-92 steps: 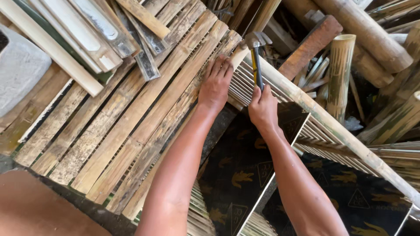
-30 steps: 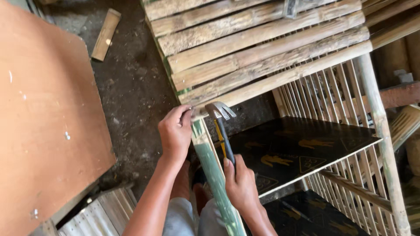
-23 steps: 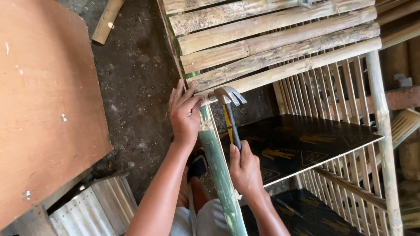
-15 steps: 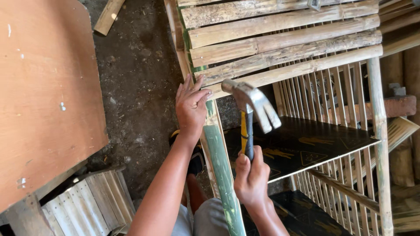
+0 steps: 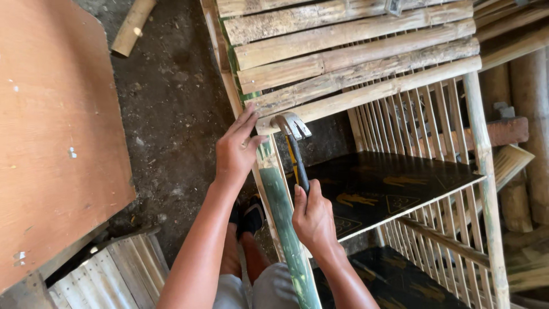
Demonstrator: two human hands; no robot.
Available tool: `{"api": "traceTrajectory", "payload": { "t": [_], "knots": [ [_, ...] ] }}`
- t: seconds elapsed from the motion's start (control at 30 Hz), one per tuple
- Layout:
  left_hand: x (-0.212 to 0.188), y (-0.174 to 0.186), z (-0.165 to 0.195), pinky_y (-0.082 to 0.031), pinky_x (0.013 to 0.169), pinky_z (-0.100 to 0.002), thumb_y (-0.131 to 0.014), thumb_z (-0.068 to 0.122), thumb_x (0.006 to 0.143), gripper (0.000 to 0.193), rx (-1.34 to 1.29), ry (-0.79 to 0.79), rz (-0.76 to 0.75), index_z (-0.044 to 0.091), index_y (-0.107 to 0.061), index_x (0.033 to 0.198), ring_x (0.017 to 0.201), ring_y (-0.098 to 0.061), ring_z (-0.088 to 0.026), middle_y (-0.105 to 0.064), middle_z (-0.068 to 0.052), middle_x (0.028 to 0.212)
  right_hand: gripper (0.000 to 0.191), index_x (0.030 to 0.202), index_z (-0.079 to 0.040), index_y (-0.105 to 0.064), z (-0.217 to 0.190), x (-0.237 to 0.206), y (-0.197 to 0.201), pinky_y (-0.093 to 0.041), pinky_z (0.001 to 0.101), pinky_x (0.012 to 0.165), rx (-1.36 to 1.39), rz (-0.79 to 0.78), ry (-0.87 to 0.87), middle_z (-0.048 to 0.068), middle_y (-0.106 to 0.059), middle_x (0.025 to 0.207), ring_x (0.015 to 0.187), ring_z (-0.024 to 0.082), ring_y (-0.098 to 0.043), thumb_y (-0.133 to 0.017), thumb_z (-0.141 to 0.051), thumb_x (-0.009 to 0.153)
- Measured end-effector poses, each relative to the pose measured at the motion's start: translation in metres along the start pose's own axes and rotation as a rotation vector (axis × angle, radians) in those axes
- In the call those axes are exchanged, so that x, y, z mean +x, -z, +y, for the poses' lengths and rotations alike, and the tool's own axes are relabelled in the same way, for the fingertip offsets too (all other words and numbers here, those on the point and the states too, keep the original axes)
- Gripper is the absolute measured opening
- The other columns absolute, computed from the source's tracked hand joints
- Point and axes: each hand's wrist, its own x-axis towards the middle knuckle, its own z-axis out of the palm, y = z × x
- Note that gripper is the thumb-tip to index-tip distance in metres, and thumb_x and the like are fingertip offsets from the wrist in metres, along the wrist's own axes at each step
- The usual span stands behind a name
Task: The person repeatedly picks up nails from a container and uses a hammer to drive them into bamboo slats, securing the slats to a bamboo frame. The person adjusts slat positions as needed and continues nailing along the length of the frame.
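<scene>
The claw hammer had its metal head down against the near end of the lowest bamboo slat, just where that slat met the green bamboo post. Its dark and yellow handle ran back along the post toward the person. The right hand had its grip closed fully around the lower end of the handle, thumb lying up along it. The left hand lay on the other side of the post, palm down and fingers spread loosely, fingertips touching the post and the slat end beside the hammer head; its grip was open and held nothing.

Beyond the post, more weathered slats were stacked side by side above the lowest one. Right of the post, thin bamboo bars walled in a dark patterned shelf board. Left of the post lay bare dirt floor, then a large orange-brown board, with a short bamboo offcut farther off and a ribbed pale panel nearer the person.
</scene>
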Motion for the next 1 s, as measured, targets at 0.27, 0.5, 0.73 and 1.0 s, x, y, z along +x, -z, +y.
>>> {"api": "traceTrajectory", "payload": {
  "t": [0.27,0.5,0.73,1.0],
  "knots": [
    [0.012,0.001,0.006,-0.043,0.109,-0.043,-0.089,0.011,0.072,0.089,0.185,-0.056,0.039,0.002,-0.046,0.149,0.136,-0.046,-0.04,-0.043,-0.027,0.153,0.027,0.098,-0.003,-0.052,0.011,0.007,-0.006,-0.045,0.05,0.049,-0.01,-0.008,-0.009,0.022,-0.062,0.058,0.051,0.041,-0.065,-0.048,-0.029,0.104],
    [0.019,0.001,0.027,-0.055,0.101,-0.037,-0.08,0.013,0.078,0.088,0.089,0.465,-0.064,0.013,-0.037,0.155,0.12,-0.068,-0.027,-0.062,-0.018,0.137,0.031,0.097,-0.004,-0.055,-0.02,-0.009,0.02,-0.043,0.0441,0.039,0.045,-0.034,-0.063,0.013,-0.059,0.054,0.04,0.025,-0.056,-0.046,-0.033,0.105],
    [0.022,0.012,0.048,-0.055,0.089,-0.038,-0.083,0.019,0.081,0.089,0.17,0.648,-0.127,0.022,-0.038,0.158,0.089,-0.076,-0.03,-0.072,-0.021,0.12,0.027,0.104,-0.003,-0.053,-0.04,-0.01,0.021,-0.042,0.0298,0.041,0.05,0.002,0.046,0.004,-0.056,0.057,0.045,0.01,-0.054,-0.049,-0.03,0.101],
    [0.013,0.003,0.033,-0.059,0.087,-0.039,-0.08,0.018,0.083,0.088,0.088,0.449,-0.046,0.017,-0.035,0.159,0.094,-0.077,-0.026,-0.072,-0.017,0.126,0.027,0.103,-0.002,-0.053,-0.012,-0.007,0.02,-0.04,0.0336,0.046,0.321,0.093,0.293,0.008,-0.052,0.065,0.054,0.013,-0.047,-0.049,-0.027,0.107]
  ]
}}
